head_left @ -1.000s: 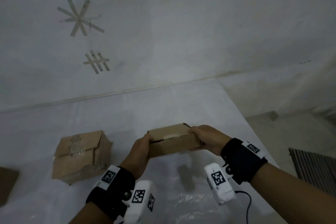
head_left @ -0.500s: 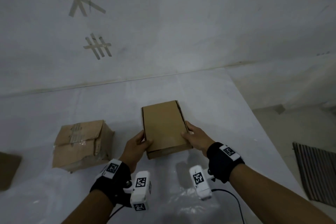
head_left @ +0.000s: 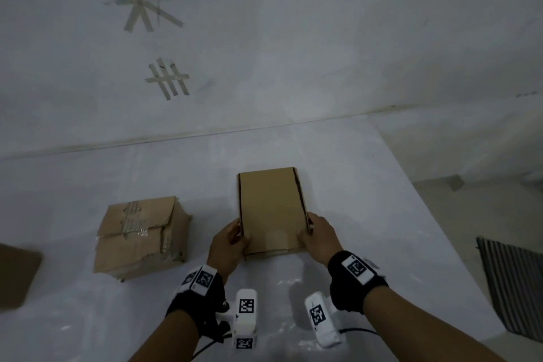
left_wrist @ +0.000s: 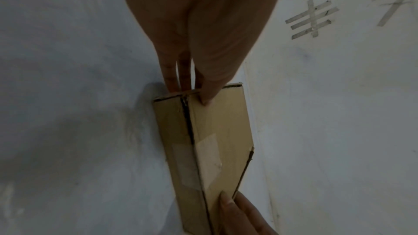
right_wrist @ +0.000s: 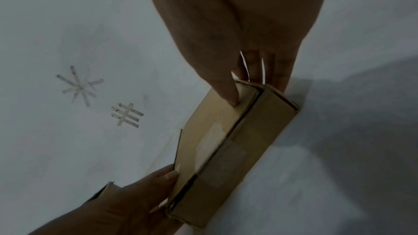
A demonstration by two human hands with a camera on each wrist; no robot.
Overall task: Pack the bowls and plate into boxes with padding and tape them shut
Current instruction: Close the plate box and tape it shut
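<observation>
A flat taped box [head_left: 271,211], presumably stiff, light and fragile inside, is gripped at its 9 and 3 o'clock edges by the left hand [head_left: 227,241] and right hand [head_left: 320,236].

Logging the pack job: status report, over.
Left hand and right hand grip flat brown cardboard box by its near corners. Box closed, one tape strip. Crumpled taped carton sits apart, leftward.
</observation>
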